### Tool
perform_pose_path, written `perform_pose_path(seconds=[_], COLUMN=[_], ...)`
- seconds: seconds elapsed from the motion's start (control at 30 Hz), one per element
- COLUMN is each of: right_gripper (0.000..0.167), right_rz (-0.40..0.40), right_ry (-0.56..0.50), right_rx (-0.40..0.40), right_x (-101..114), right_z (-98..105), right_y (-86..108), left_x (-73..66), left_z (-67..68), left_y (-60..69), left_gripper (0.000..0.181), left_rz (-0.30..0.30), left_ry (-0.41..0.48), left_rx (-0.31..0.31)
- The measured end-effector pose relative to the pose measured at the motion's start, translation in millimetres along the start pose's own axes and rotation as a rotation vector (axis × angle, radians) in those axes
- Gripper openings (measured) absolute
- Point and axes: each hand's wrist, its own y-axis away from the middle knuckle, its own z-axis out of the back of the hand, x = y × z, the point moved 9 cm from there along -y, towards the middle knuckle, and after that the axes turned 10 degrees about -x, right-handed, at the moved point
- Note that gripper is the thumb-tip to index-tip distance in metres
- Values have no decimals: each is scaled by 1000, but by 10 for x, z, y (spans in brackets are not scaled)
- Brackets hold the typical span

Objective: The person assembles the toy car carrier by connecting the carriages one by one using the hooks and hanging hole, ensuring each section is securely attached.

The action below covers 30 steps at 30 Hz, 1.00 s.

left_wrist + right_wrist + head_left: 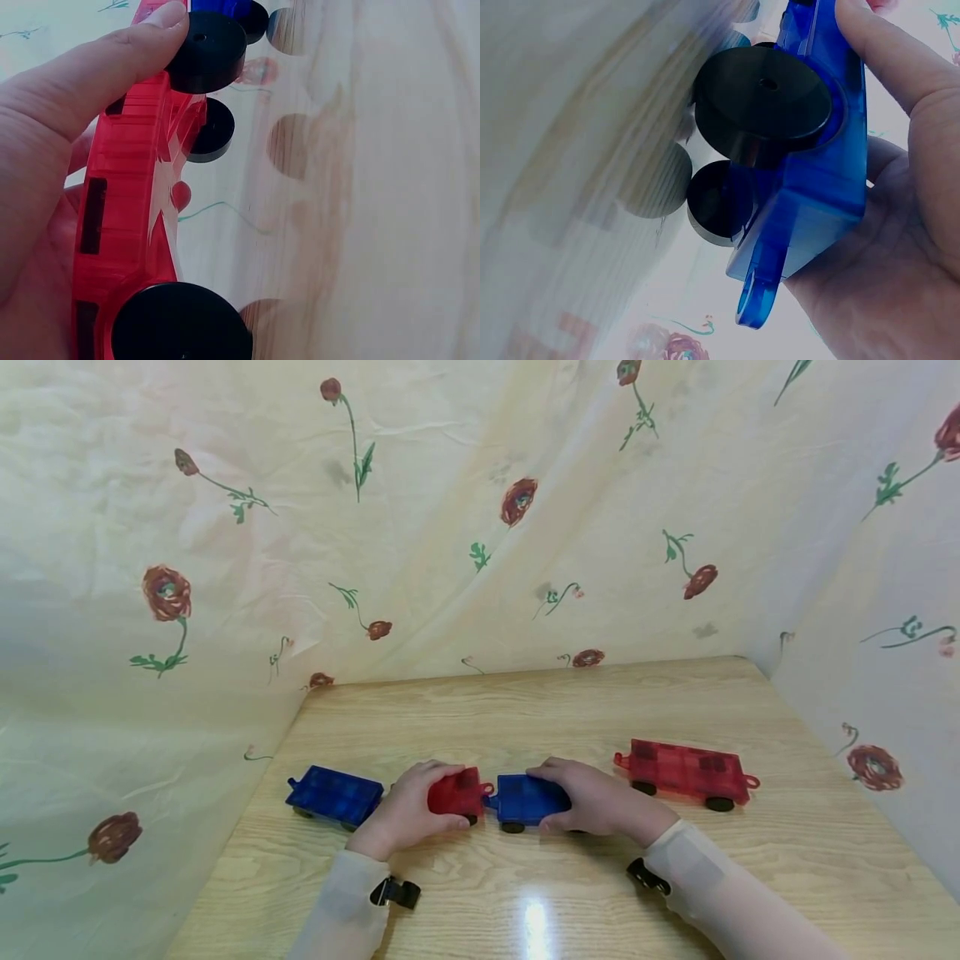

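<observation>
Near the middle of the table, my left hand (405,807) grips a red see-through toy wagon (457,793), its thumb on the near side and fingers over the far side. To its right, my right hand (600,799) holds a blue toy wagon (523,799) the same way. The red wagon's end ring (487,788) and the blue wagon's hook (491,802) meet between the hands; whether they are linked I cannot tell. Black wheels (180,322) show under the red wagon in the left wrist view. In the right wrist view, a loop (757,300) sticks out of the blue wagon's near end.
Another blue wagon (335,795) stands left of my left hand, close to it. A longer red wagon (686,770) with a ring at its right end stands beyond my right forearm. Flowered cloth (450,527) hangs behind and beside the wooden table (480,893).
</observation>
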Motion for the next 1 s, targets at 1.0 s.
perform_pose_path(seconds=[1.0], right_gripper=[81], right_rz=[-6], right_ry=[-18], right_rx=[-11], right_x=[-54], right_z=[30], right_y=[5], left_x=[20], left_z=[-5], left_y=[7], left_gripper=[81], left_rz=[9], left_ry=[18], left_rx=[22])
